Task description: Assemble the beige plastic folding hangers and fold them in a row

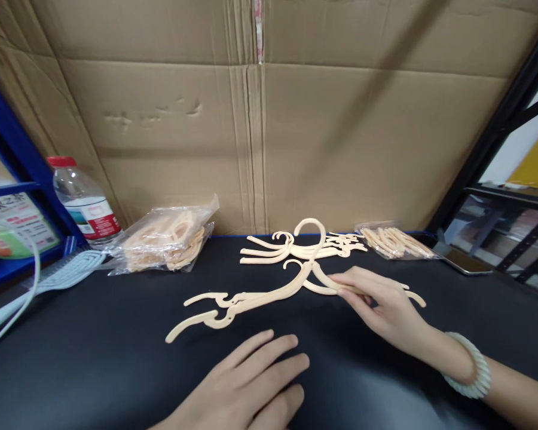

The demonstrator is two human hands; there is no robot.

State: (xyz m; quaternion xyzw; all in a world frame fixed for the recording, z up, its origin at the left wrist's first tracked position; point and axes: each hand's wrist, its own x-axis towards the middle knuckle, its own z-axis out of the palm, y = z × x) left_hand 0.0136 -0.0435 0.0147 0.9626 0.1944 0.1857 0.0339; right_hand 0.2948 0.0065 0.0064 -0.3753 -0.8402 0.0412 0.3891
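My right hand (381,304) pinches one arm of a cream plastic hanger (275,295) between thumb and fingers. The hanger's big hook stands up from its middle, and its other arm stretches left over the black table. Another cream hanger piece lies just behind and under it. Farther back, several similar hanger pieces (269,257) rest in an overlapping group. My left hand (255,382) is spread in front of the hanger's left arm, apart from it and holding nothing. The far end of the gripped arm is partly hidden behind my right hand.
Bagged cream parts (165,239) stand at the back left, beside a red-capped bottle (87,203) and a pale blue brush (72,269). At the back right are another bag of parts (397,242) and a phone (464,261). A cardboard wall (170,119) closes the rear.
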